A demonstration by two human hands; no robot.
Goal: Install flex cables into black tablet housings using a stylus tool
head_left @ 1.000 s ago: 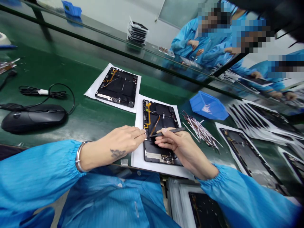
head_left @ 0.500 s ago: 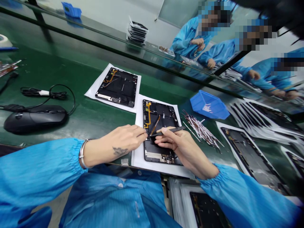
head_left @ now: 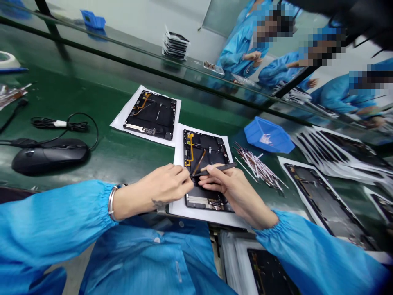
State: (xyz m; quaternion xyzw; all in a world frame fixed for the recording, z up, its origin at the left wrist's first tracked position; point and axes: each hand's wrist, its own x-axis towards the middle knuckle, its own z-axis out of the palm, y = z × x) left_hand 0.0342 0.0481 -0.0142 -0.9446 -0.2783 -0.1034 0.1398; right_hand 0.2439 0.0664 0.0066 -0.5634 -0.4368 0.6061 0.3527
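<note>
Head camera view, looking down at a workbench. Nearest are the person's two arms in loose blue smock sleeves, with a silver bangle point(head_left: 112, 200) on the left wrist. The right hand point(head_left: 235, 190) is closed in a pinch on a slim black tool point(head_left: 219, 169), whose tip reaches into the open tablet housing point(head_left: 207, 151). The left hand point(head_left: 164, 184) is curled, its fingertips point(head_left: 187, 176) resting on the housing beside that tip; whether they grasp anything cannot be told. The housing lies face down on a white paper sheet point(head_left: 178, 151), with an orange-yellow flex cable point(head_left: 190, 149) inside.

To the left are a black computer mouse point(head_left: 50, 157) and a coiled black cable point(head_left: 61, 123) on the green bench mat point(head_left: 101, 102). Just beyond lies a second open housing point(head_left: 152, 115) on its own paper. To the right are a loose pile of thin white-and-dark strips point(head_left: 258, 168), a blue plastic tray point(head_left: 268, 135), and stacked panels point(head_left: 328, 196). Farthest away, blue-clad co-workers point(head_left: 242, 49) show in a glass panel, either reflected or behind it.
</note>
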